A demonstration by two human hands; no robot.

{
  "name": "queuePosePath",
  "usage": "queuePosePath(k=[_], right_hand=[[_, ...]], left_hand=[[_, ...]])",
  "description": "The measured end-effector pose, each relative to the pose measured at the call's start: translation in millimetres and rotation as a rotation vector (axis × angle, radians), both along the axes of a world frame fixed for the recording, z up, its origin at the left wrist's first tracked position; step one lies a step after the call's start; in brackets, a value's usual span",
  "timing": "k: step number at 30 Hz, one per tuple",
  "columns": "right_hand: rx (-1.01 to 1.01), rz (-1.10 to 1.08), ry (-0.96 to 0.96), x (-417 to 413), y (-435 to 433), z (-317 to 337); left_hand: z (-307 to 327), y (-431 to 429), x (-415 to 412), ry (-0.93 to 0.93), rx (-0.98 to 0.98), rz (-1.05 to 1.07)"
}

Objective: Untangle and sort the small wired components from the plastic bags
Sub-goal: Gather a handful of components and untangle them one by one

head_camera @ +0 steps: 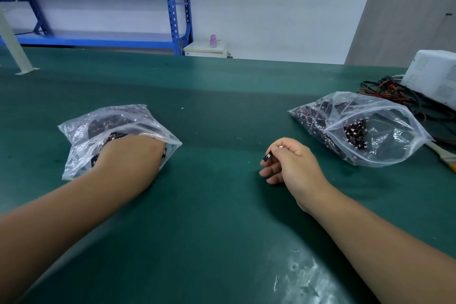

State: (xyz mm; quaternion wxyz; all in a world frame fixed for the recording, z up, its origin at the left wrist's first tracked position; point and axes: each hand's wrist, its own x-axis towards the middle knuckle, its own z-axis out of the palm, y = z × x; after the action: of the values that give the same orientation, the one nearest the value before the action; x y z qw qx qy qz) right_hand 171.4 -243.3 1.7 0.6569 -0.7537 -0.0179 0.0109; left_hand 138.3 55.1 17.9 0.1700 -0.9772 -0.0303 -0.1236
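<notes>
**A:** Where does the person stand with the sorting?

**B:** The left hand [130,155] is sunk to the wrist in the left bag [81,131], centre left of the frame. Its fingers are hidden by plastic and the dark tangle, so whether they grip anything cannot be told. The right hand [293,163], centre right, pinches one small wired component [267,156] between thumb and forefinger, just above the bench [209,205].

**A:** And the right bag?

**B:** The right bag [370,136] lies at the right of the frame, its mouth gaping toward the person, with more dark components inside. It may be where sorted pieces go, though that is a guess.

**A:** What makes this step go well?

**B:** The left hand should probably draw out only a small clump, slowly, so the wires do not snag and drag the whole mass out. Nothing holds that bag down, so it may lift with the hand. The right hand would do best to set its piece down first, freeing both hands to tease wires apart.
</notes>
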Motion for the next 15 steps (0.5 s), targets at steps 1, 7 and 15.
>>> queuePosePath(k=[1,7,15], right_hand=[[0.014,0.003,-0.002,-0.2,-0.4,0.5],[0.031,0.016,-0.001,-0.1,-0.6,0.2],[0.083,0.004,0.035,1.5,-1.6,1.5]], left_hand=[[2.4,-0.9,-2.6,-0.047,0.028,-0.076],[20.1,-2.4,-12.4,-0.198,0.055,-0.434],[23.2,-31.2,-27.9,-0.467,-0.078,-0.687]])
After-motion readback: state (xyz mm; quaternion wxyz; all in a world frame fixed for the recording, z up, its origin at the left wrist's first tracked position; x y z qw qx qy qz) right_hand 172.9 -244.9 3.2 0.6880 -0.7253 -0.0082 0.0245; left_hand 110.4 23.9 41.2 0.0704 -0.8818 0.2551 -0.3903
